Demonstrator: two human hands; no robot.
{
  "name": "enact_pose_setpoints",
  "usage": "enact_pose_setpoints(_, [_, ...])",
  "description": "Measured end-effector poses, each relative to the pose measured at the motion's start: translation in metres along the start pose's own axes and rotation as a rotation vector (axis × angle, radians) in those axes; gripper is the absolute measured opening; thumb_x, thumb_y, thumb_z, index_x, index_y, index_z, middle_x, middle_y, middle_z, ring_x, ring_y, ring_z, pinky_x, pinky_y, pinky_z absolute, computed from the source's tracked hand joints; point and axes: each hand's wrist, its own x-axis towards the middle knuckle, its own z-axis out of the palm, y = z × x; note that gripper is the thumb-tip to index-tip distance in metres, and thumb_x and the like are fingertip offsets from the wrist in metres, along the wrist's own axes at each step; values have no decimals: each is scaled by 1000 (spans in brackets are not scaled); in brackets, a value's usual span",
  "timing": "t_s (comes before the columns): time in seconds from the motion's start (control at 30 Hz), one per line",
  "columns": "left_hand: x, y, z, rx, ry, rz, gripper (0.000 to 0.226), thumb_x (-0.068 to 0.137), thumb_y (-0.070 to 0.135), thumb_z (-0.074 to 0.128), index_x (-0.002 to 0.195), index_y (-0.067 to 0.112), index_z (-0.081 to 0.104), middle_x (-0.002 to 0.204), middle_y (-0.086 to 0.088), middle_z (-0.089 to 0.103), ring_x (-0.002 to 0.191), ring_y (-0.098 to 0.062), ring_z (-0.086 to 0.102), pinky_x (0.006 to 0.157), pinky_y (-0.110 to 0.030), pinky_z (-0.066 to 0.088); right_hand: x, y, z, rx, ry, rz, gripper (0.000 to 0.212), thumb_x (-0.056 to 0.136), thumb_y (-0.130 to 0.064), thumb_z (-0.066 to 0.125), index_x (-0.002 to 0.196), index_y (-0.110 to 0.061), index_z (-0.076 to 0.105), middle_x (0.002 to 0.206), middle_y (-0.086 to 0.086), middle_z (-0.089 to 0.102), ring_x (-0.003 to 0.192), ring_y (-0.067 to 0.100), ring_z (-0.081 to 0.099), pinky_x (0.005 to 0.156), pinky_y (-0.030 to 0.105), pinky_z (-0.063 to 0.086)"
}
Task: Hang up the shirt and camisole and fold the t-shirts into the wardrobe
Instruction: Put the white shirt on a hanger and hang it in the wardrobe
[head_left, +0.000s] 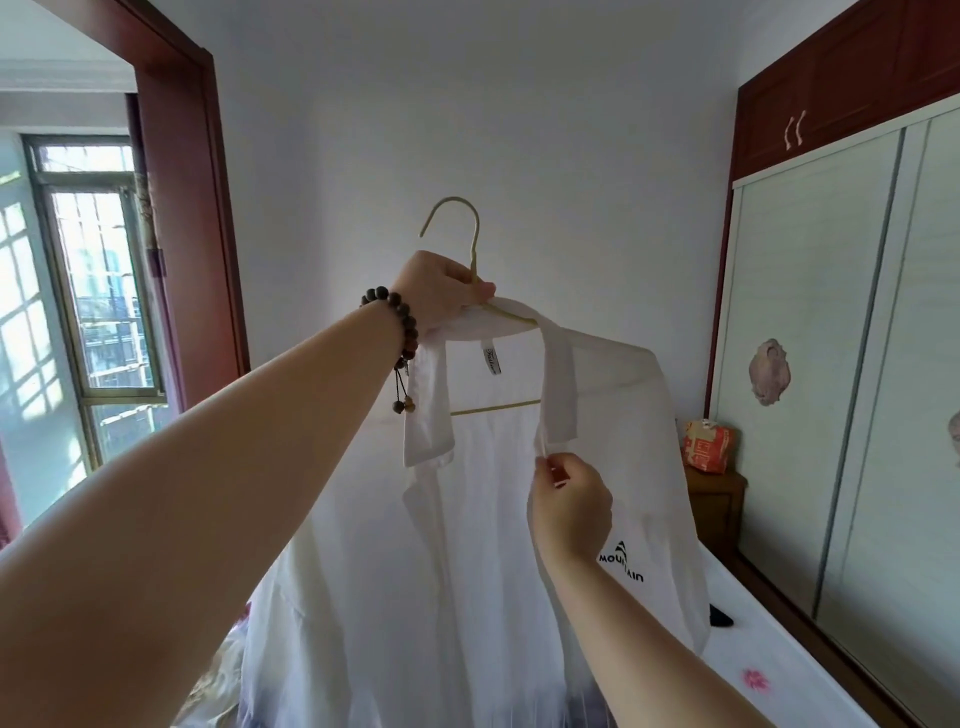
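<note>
A person's left hand (447, 291), a beaded bracelet (400, 322) at the wrist, grips the neck of a pale gold wire hanger (493, 408) and holds it high against a bare white wall. The right hand (571, 504) is lower and to the right, pinching the front edge of the white shirt (467, 545) just under the collar (558, 384). The shirt is on the hanger, both shoulders seated, and its long axis drops straight from the hook towards the bed (769, 649), where the hem goes out of view. The front hangs open, showing the neck label (491, 361) and the hanger's lower bar between the two collar points. The cloth is thin and faintly creased, with a black printed logo (623, 564) on the panel beside the right wrist. The wardrobe (810, 364) stands along the bed's right edge, well apart from the shirt, and its pale sliding doors appear closed. It lies to the right of both hands, so the right hand is the nearer one and looks best placed to open a door. The left hand carries all the weight and would have to bring the hook, which points up and opens to the left, across to a rail that cannot be seen.
</note>
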Motion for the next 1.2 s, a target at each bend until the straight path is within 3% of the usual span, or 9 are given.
enact_pose_setpoints(0.17, [-1, -5, 2, -3, 80, 2, 17, 81, 25, 74, 89, 10, 75, 75, 2, 64, 63, -7, 54, 55, -16, 44, -17, -17, 5, 159, -24, -231, 7, 87, -16, 63, 81, -14, 66, 76, -2, 61, 65, 11, 54, 59, 24, 40])
enact_pose_setpoints(0.33, [-6, -10, 12, -2, 117, 29, 12, 82, 22, 73, 85, 10, 75, 73, 6, 63, 65, -6, 55, 55, -14, 42, -35, -43, 11, 277, -36, -430, 9, 86, -10, 61, 78, -13, 61, 75, -2, 56, 59, 5, 47, 55, 17, 38])
enact_pose_setpoints(0.53, [-5, -16, 5, -53, 185, 37, 10, 83, 22, 72, 84, 13, 75, 76, 6, 66, 69, -5, 59, 62, -15, 48, -48, -29, 18, 206, -172, -437, 9, 85, -10, 62, 77, -14, 61, 73, -6, 55, 60, 8, 47, 57, 25, 43])
enact_pose_setpoints(0.63, [-6, -17, 8, -69, 186, 40, 9, 83, 22, 72, 84, 14, 75, 78, 6, 68, 71, -6, 61, 65, -16, 50, -51, -40, 17, 245, -239, -504, 8, 85, -9, 62, 78, -13, 63, 76, -5, 59, 65, 9, 52, 60, 22, 44])
enact_pose_setpoints(0.8, [-6, -19, 8, -116, 131, -20, 10, 82, 22, 73, 83, 12, 74, 83, -2, 70, 74, -14, 64, 74, -26, 57, -39, -41, 14, 191, -227, -329, 6, 87, -16, 63, 83, -13, 67, 78, -2, 66, 72, 14, 59, 65, 26, 45])
enact_pose_setpoints(1.0, [-1, -14, -1, -249, 23, -84, 15, 80, 20, 77, 85, 6, 75, 74, -4, 67, 69, -18, 62, 82, -37, 58, -49, -37, 1, 210, -93, -249, 30, 80, -37, 72, 72, -16, 53, 63, -4, 58, 59, 15, 54, 57, 30, 45])
enact_pose_setpoints(1.07, [2, -13, -1, -281, -21, -101, 15, 78, 20, 79, 83, 7, 76, 73, -5, 67, 70, -19, 62, 85, -43, 57, -60, -38, 1, 204, -120, -279, 35, 75, -44, 75, 86, -17, 57, 76, -7, 62, 68, 12, 58, 62, 26, 47])
enact_pose_setpoints(1.13, [4, -11, -1, -319, -66, -120, 20, 77, 21, 80, 86, 4, 76, 83, -11, 66, 76, -23, 61, 89, -47, 55, -64, -40, 5, 191, -242, -217, 55, 71, -45, 77, 113, -17, 55, 99, -8, 62, 87, 10, 59, 73, 20, 44])
enact_pose_setpoints(1.2, [6, -8, 0, -342, -101, -132, 24, 76, 21, 80, 90, 2, 75, 93, -17, 65, 81, -25, 60, 90, -50, 53, -62, -44, 9, 244, -333, -99, 53, 74, -35, 78, 119, -18, 56, 101, -9, 62, 91, 8, 59, 77, 17, 41])
